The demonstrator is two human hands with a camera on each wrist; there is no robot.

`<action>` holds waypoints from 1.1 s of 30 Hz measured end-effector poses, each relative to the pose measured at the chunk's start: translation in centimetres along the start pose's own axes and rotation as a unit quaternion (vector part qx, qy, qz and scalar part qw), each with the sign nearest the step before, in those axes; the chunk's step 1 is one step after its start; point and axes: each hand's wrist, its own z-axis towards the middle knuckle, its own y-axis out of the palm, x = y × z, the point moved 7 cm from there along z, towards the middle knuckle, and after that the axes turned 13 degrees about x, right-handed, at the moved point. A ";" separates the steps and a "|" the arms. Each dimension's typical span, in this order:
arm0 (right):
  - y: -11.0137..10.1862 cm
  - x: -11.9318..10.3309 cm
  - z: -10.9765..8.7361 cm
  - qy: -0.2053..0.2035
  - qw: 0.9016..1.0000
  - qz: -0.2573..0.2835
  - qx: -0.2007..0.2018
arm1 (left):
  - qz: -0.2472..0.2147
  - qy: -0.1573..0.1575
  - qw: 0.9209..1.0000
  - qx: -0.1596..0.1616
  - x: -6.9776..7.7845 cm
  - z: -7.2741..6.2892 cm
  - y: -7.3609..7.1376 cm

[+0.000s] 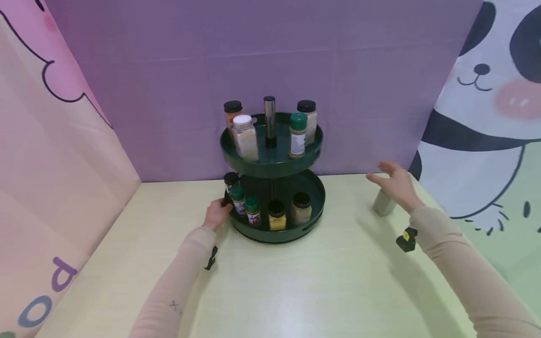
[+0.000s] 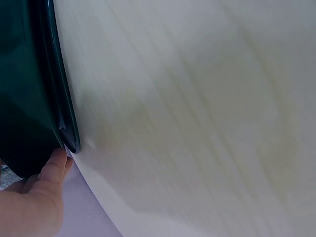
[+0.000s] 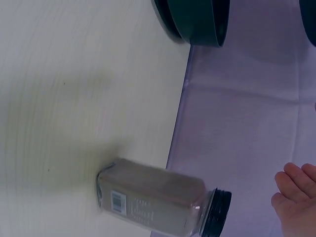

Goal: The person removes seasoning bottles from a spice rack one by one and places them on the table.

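A dark green two-tier turntable (image 1: 274, 169) with a metal centre post stands at the back of the table. My left hand (image 1: 217, 214) grips the rim of its lower tier on the left side; in the left wrist view, fingers (image 2: 53, 170) lie against that rim. At the right, my right hand (image 1: 397, 187) is raised beside and over a spice jar (image 1: 383, 204), fingers apart and holding nothing. The right wrist view shows this jar (image 3: 153, 197) upright on the table, clear-sided with a black lid and greyish-beige contents, the right hand (image 3: 298, 197) beyond its lid.
The upper tier carries several jars, among them a white-lidded jar (image 1: 246, 139) and a green-lidded jar (image 1: 297, 136). Several more stand below, including a yellow-filled jar (image 1: 277, 216). A purple cloth (image 1: 169, 117) hangs behind the pale table (image 1: 274, 286); printed cloths flank both sides.
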 end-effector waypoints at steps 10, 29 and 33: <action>1.5 -2.5 -1.0 -0.018 0.999 0.028 -0.028 | 0.002 0.007 1.000 0.007 0.0 0.0 0.0; 3.4 -3.9 -1.6 -0.030 0.997 0.022 -0.063 | -0.017 0.004 1.000 -0.001 -0.8 0.9 0.4; 3.8 -4.0 -1.8 -0.024 0.997 0.019 -0.070 | -0.020 0.003 1.000 0.000 -1.2 1.3 0.7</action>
